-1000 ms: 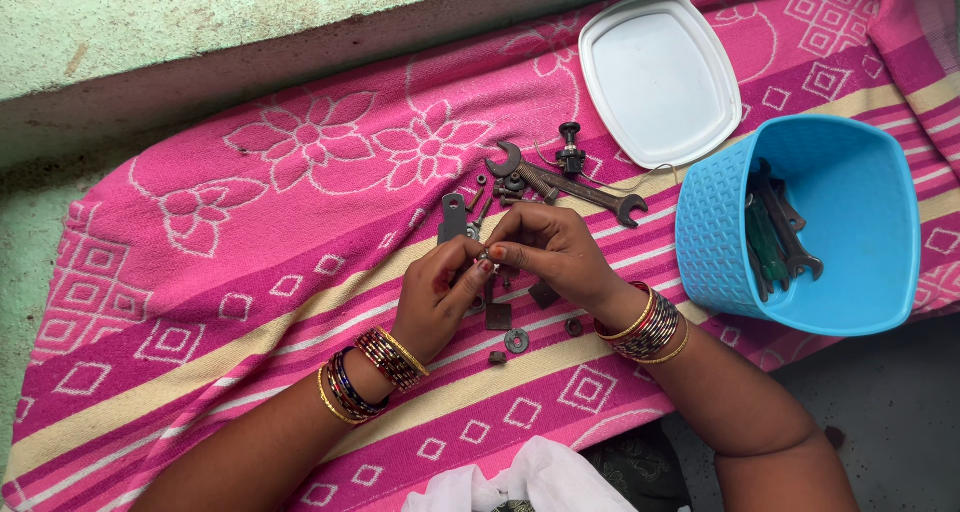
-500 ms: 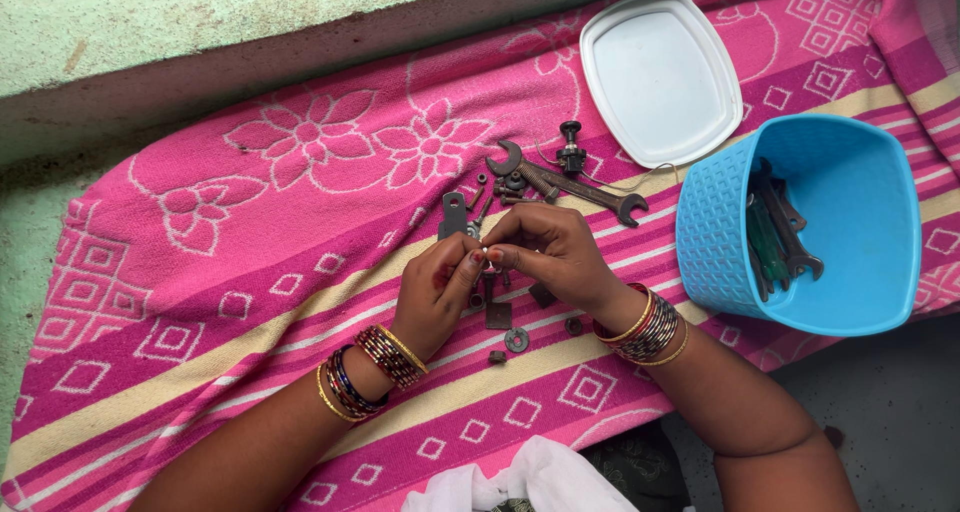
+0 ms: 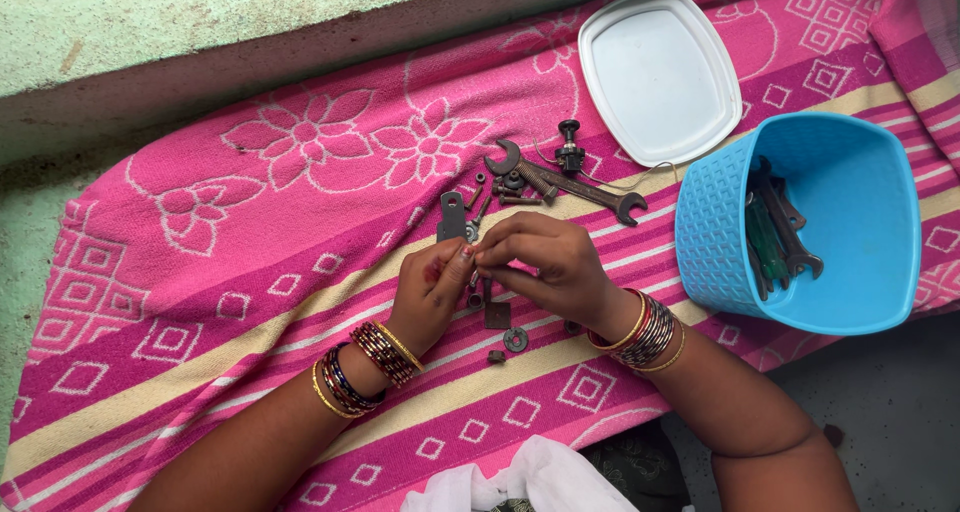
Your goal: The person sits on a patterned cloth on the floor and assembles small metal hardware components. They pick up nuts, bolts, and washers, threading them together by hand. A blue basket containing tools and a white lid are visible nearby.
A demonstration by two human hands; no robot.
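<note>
Left hand point(image 3: 432, 290): I see its fingertips pinching a small metal part point(image 3: 473, 255), too tiny to identify.
Right hand point(image 3: 545, 262): fingertips pinched on the same part.
Part location: between both hands, above the pink towel point(image 3: 250, 222).
Nearby: wrench point(image 3: 565, 183), washer point(image 3: 516, 340), blue basket point(image 3: 712, 242).

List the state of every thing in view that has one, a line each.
Left hand: fingertips pinched on a small metal part, too small to identify.
Right hand: fingertips meet the left hand's, on the same part.
Blue basket: open, tools inside.
White lid: off, lying beside the basket on the towel.
Wrench: lying flat, untouched.
Washer: loose on the pink towel.
</note>
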